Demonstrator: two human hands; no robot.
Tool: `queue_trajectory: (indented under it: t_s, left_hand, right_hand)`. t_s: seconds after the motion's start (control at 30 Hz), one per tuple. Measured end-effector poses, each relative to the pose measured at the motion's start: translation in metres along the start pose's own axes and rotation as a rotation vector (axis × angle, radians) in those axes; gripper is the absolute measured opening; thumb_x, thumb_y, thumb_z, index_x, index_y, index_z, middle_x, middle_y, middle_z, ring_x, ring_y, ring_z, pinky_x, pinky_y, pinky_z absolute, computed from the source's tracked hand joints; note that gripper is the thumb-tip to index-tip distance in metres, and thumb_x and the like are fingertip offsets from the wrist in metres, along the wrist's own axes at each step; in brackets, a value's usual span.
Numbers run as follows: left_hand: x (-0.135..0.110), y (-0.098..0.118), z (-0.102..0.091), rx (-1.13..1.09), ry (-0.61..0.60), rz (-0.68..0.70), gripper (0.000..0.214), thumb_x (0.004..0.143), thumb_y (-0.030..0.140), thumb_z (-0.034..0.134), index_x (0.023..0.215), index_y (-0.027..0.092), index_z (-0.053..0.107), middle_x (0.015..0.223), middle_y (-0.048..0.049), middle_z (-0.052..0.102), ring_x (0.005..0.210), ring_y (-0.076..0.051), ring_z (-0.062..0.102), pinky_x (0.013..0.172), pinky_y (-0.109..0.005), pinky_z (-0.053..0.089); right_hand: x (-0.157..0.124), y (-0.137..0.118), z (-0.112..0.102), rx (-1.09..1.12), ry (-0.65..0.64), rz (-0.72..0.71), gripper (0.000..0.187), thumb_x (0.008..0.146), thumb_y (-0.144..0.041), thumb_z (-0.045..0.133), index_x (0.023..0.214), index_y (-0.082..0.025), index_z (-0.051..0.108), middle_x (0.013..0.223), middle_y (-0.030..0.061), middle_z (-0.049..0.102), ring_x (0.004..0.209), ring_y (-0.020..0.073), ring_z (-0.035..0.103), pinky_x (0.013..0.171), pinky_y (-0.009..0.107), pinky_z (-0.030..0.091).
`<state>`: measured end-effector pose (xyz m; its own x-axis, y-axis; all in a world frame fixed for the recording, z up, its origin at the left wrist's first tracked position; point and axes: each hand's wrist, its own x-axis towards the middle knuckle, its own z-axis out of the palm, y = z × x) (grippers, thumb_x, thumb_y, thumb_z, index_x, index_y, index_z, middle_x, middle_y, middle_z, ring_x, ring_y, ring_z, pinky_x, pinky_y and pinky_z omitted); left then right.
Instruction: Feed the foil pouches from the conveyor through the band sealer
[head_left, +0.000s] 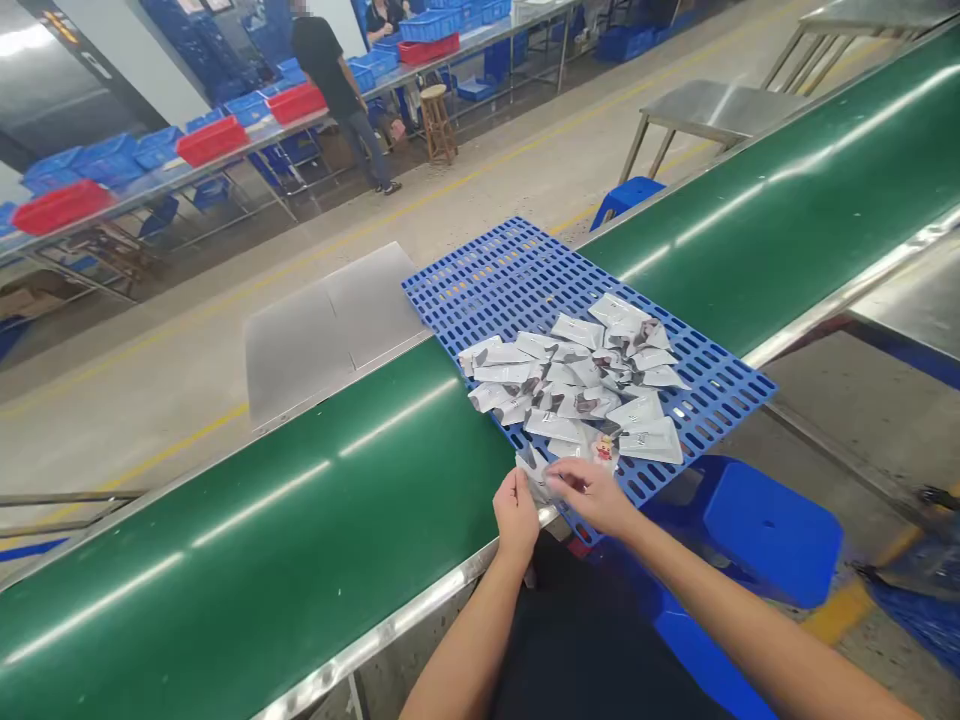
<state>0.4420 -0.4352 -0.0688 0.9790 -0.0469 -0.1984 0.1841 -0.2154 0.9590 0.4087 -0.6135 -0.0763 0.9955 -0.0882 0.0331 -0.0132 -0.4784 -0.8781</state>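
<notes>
A blue slotted plastic tray (495, 285) lies across the green conveyor belt (300, 520). On it sits a heap of several small silvery-white packets (577, 385). At the tray's near edge my left hand (516, 518) and my right hand (592, 492) pinch one clear-and-white packet (538, 470) between them, thumbs and fingertips closed on its edges. A small red and yellow item (604, 449) shows just beyond my right hand's fingers.
A blue plastic stool (765, 525) stands right of my arms, another stool (626, 195) beyond the belt. Steel tables (712, 105) sit past the conveyor. Far off, a person in black (334, 80) stands by benches with blue and red crates (210, 140).
</notes>
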Motion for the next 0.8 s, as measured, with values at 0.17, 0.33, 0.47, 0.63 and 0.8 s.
queue_trajectory:
  t_s: [0.17,0.33,0.47,0.63,0.8]
  left_hand:
    - [0.009,0.003,0.0,0.028,-0.039,0.056,0.065,0.107,0.074,0.044,0.086,0.02,0.071,0.075,-0.0033,0.066,0.072,-0.02,0.059,0.073,-0.03,0.051]
    - [0.024,0.0,-0.007,0.038,-0.034,0.064,0.059,0.109,0.069,0.043,0.09,0.02,0.071,0.08,-0.0036,0.067,0.076,-0.02,0.059,0.074,-0.029,0.049]
    - [0.042,-0.004,-0.012,0.034,-0.018,0.047,0.056,0.11,0.067,0.043,0.086,0.022,0.066,0.078,-0.0019,0.064,0.074,-0.019,0.057,0.073,-0.029,0.048]
    - [0.069,-0.009,0.003,0.003,0.139,-0.087,0.052,0.111,0.063,0.04,0.091,0.022,0.064,0.087,-0.0041,0.068,0.081,-0.02,0.062,0.078,-0.032,0.053]
    - [0.086,-0.011,0.031,-0.032,0.245,-0.149,0.054,0.112,0.064,0.035,0.112,0.02,0.066,0.107,-0.0128,0.074,0.099,-0.026,0.071,0.093,-0.042,0.057]
  right_hand:
    - [0.016,0.065,-0.113,-0.641,0.254,0.005,0.052,0.097,-0.037,0.064,0.147,-0.023,0.071,0.16,0.0203,0.059,0.139,0.0445,0.057,0.113,0.063,0.05]
    - [0.03,0.103,-0.168,-0.808,0.074,-0.14,0.025,0.097,-0.023,0.057,0.1,-0.024,0.082,0.154,0.0153,0.067,0.147,0.0388,0.056,0.114,0.06,0.051]
    - [0.014,0.083,-0.165,-0.698,0.169,-0.203,0.025,0.097,-0.02,0.055,0.101,-0.025,0.08,0.154,0.013,0.068,0.147,0.0357,0.058,0.12,0.06,0.049]
    - [0.044,0.038,-0.135,-0.767,-0.042,-0.269,0.013,0.096,-0.023,0.064,0.091,-0.024,0.075,0.172,0.0102,0.051,0.162,0.0403,0.039,0.125,0.066,0.04]
    - [0.11,0.033,-0.122,-0.73,-0.321,-0.195,0.02,0.089,-0.009,0.059,0.084,-0.024,0.07,0.129,0.0129,0.079,0.137,0.0347,0.064,0.12,0.057,0.046]
